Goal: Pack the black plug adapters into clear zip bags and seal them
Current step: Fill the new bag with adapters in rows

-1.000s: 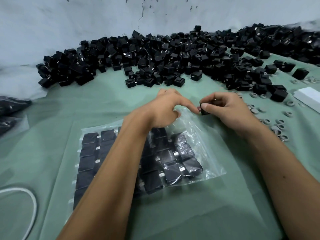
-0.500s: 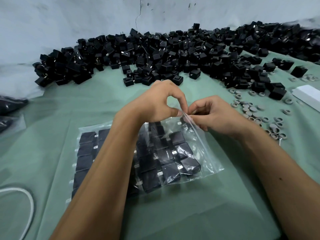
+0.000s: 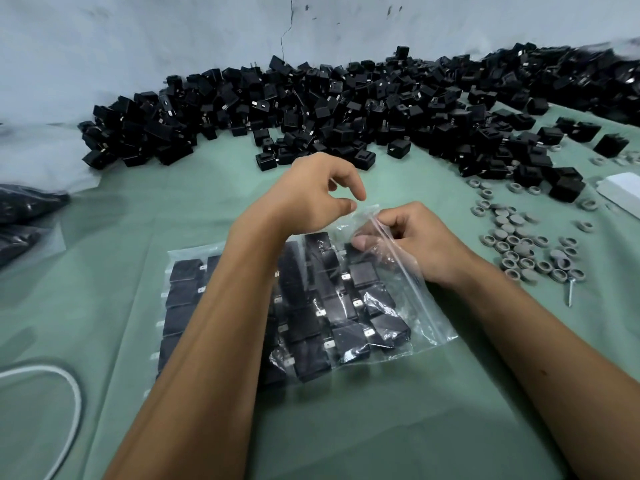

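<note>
Green cloth (image 3: 104, 289); hands apparently pinch bag (image 3: 408, 306).

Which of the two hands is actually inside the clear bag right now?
The right hand: its fingers reach in through the mouth of the clear zip bag, seen through the plastic. The left hand hovers outside, above the opening.
</note>
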A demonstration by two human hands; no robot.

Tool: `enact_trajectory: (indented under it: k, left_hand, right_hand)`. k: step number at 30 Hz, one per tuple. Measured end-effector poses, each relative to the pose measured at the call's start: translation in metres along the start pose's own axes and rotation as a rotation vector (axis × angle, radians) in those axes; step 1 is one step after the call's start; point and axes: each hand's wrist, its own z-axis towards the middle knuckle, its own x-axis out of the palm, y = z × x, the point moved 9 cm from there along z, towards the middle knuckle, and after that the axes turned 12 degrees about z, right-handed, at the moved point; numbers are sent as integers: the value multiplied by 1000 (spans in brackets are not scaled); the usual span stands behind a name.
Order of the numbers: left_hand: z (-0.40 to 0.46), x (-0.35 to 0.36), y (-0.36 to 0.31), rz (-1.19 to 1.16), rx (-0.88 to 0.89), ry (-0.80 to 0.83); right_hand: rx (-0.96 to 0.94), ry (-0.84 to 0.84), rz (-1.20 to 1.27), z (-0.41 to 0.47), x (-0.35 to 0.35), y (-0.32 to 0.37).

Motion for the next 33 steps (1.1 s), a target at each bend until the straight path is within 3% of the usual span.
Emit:
enact_trajectory:
  k: [7, 13, 20, 25, 29, 33]
  left_hand:
    - [-8, 8, 44, 11, -180, 169]
    - [-11, 18, 52, 2, -208, 261]
    - [-12, 17, 53, -1, -249, 215]
    - [-9, 14, 52, 36, -264, 115]
    - [-11, 13, 50, 58, -270, 99]
    - [-16, 4, 54, 124, -296, 95]
  right_hand:
    - [-12, 16, -62, 0, 7, 0]
    - [27, -29, -65, -2, -1, -1]
    - [162, -368, 22, -8, -41, -13]
    - [105, -618, -33, 1, -67, -6]
    - [-38, -456, -354, 52, -50, 32]
    - [-92, -40, -797, 122, 11, 42]
